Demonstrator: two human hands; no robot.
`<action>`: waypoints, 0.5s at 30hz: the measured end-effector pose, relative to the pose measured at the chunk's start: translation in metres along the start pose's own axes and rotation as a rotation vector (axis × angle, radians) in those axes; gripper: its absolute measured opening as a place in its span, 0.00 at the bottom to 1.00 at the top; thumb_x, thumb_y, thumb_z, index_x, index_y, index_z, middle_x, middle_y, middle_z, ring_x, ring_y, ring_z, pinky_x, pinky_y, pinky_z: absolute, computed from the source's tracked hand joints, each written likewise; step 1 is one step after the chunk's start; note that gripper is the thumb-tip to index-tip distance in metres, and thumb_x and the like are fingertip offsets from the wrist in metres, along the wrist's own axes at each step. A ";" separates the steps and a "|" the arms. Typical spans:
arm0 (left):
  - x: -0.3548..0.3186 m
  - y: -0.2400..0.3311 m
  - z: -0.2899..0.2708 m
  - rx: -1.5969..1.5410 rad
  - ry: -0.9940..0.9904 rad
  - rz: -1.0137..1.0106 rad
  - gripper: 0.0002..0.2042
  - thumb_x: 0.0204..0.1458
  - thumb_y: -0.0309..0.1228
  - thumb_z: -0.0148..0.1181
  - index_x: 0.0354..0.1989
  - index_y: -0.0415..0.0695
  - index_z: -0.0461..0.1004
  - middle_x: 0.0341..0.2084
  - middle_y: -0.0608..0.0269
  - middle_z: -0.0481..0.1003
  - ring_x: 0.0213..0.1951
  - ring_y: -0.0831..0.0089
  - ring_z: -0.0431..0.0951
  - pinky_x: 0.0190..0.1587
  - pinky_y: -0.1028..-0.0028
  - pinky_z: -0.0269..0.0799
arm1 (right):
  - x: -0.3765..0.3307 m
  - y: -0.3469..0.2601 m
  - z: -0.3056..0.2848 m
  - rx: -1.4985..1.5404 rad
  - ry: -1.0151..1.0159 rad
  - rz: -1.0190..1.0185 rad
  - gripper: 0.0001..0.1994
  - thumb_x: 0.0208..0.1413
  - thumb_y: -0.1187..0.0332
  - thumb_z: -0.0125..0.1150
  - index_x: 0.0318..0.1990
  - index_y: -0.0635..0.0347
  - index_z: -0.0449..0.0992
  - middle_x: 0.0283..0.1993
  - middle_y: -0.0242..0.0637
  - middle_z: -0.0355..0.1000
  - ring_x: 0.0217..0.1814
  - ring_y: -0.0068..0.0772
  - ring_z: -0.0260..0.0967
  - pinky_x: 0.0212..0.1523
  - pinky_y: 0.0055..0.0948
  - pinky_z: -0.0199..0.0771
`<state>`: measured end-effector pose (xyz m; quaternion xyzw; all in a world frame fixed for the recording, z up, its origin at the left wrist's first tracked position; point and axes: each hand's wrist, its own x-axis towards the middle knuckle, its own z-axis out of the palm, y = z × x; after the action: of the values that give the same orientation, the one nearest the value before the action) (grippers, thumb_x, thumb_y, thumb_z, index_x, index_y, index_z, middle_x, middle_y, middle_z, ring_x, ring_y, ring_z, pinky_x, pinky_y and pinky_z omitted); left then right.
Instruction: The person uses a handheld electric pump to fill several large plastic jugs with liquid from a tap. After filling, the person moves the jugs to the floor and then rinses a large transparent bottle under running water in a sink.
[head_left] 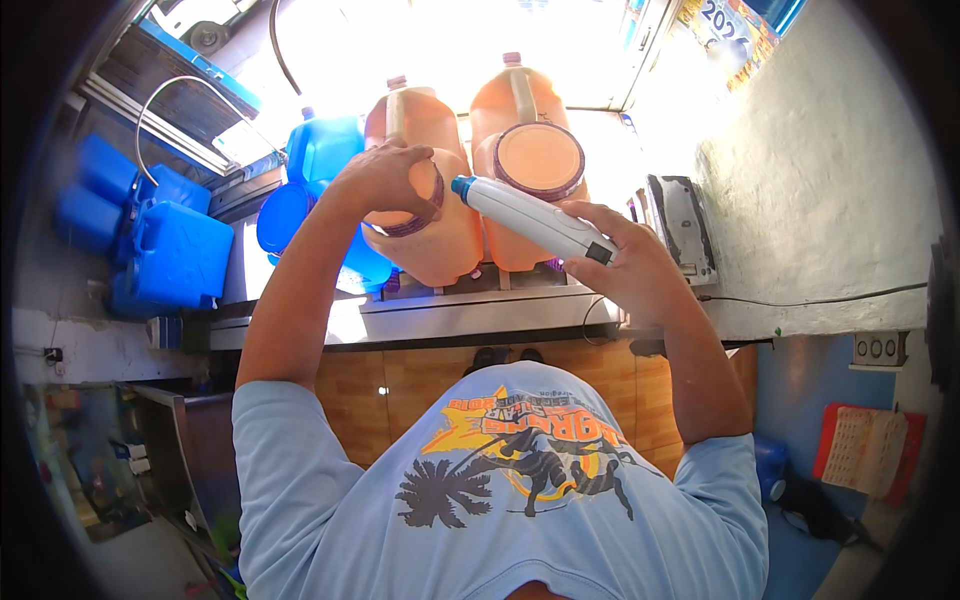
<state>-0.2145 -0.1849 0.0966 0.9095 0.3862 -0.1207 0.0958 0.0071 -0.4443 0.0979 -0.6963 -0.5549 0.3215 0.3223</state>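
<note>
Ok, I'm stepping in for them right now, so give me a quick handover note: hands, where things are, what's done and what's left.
Left hand: palm over the purple-rimmed mouth of the left orange jug, steadying it.
Right hand: grip closed around a white pen-shaped tool, its blue tip pointing at that mouth.
Both orange jugs lie tilted on the metal counter; the right orange jug shows a purple-rimmed lid.
Done: tool brought up to the left jug.
Left: the tip is not yet in contact, as far as I can tell.
</note>
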 end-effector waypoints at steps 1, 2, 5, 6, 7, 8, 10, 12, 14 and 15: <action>0.000 0.000 0.001 -0.006 0.010 0.004 0.48 0.28 0.49 0.74 0.67 0.50 0.69 0.64 0.52 0.68 0.64 0.53 0.69 0.66 0.60 0.65 | 0.000 0.004 0.002 0.006 0.006 -0.009 0.32 0.51 0.58 0.64 0.65 0.58 0.69 0.44 0.50 0.79 0.43 0.43 0.79 0.48 0.36 0.76; -0.001 -0.001 0.001 -0.013 0.020 0.007 0.48 0.28 0.49 0.75 0.67 0.51 0.69 0.64 0.52 0.68 0.64 0.53 0.69 0.66 0.60 0.65 | 0.000 0.007 0.004 0.024 0.012 -0.032 0.32 0.51 0.59 0.64 0.65 0.58 0.69 0.44 0.50 0.79 0.44 0.43 0.79 0.49 0.36 0.76; -0.002 -0.003 0.004 -0.025 0.045 0.012 0.48 0.28 0.49 0.75 0.67 0.51 0.69 0.64 0.52 0.67 0.64 0.53 0.69 0.66 0.60 0.65 | 0.002 0.018 0.010 0.071 0.007 -0.014 0.32 0.52 0.59 0.64 0.66 0.58 0.69 0.48 0.50 0.78 0.48 0.44 0.78 0.52 0.37 0.75; -0.003 -0.003 0.006 -0.028 0.054 0.012 0.48 0.28 0.48 0.75 0.67 0.51 0.69 0.65 0.52 0.67 0.64 0.53 0.68 0.66 0.60 0.65 | 0.003 0.020 0.011 0.084 0.011 -0.013 0.32 0.52 0.59 0.64 0.66 0.58 0.68 0.49 0.51 0.78 0.49 0.44 0.77 0.53 0.37 0.74; -0.003 -0.004 0.007 -0.031 0.064 0.018 0.48 0.28 0.48 0.76 0.66 0.51 0.69 0.65 0.52 0.67 0.65 0.53 0.68 0.66 0.60 0.65 | 0.004 0.023 0.013 0.106 0.011 -0.022 0.32 0.52 0.59 0.64 0.66 0.58 0.68 0.50 0.51 0.77 0.51 0.43 0.77 0.54 0.37 0.74; -0.003 -0.005 0.009 -0.035 0.076 0.022 0.48 0.28 0.48 0.76 0.66 0.51 0.69 0.65 0.52 0.66 0.65 0.53 0.68 0.66 0.60 0.65 | 0.005 0.024 0.015 0.117 0.016 -0.012 0.32 0.52 0.59 0.64 0.66 0.58 0.68 0.51 0.51 0.77 0.52 0.43 0.76 0.54 0.37 0.73; -0.004 -0.007 0.011 -0.049 0.099 0.028 0.47 0.29 0.47 0.77 0.66 0.50 0.69 0.66 0.52 0.66 0.65 0.52 0.67 0.67 0.60 0.65 | 0.008 0.026 0.019 0.165 0.020 -0.005 0.32 0.52 0.60 0.64 0.66 0.58 0.68 0.54 0.50 0.76 0.54 0.42 0.75 0.56 0.37 0.72; -0.005 -0.010 0.015 -0.069 0.124 0.033 0.46 0.30 0.45 0.77 0.65 0.50 0.70 0.66 0.51 0.65 0.66 0.52 0.66 0.67 0.59 0.64 | 0.009 0.027 0.021 0.162 0.043 -0.047 0.32 0.53 0.60 0.65 0.66 0.58 0.68 0.54 0.49 0.76 0.54 0.41 0.75 0.56 0.36 0.72; -0.010 -0.014 0.023 -0.076 0.217 0.058 0.47 0.30 0.43 0.78 0.67 0.48 0.67 0.66 0.50 0.65 0.67 0.51 0.65 0.68 0.59 0.64 | 0.009 0.027 0.023 0.168 0.045 -0.047 0.31 0.53 0.60 0.65 0.65 0.57 0.68 0.54 0.47 0.76 0.54 0.40 0.75 0.56 0.35 0.73; -0.014 -0.016 0.029 -0.079 0.264 0.069 0.48 0.31 0.42 0.79 0.68 0.47 0.66 0.66 0.49 0.65 0.67 0.51 0.65 0.68 0.59 0.63 | 0.009 0.027 0.023 0.173 0.035 -0.027 0.31 0.53 0.61 0.65 0.65 0.57 0.69 0.54 0.47 0.76 0.54 0.39 0.75 0.56 0.35 0.73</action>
<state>-0.2394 -0.1911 0.0717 0.9257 0.3682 0.0186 0.0841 0.0056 -0.4385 0.0621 -0.6639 -0.5285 0.3516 0.3953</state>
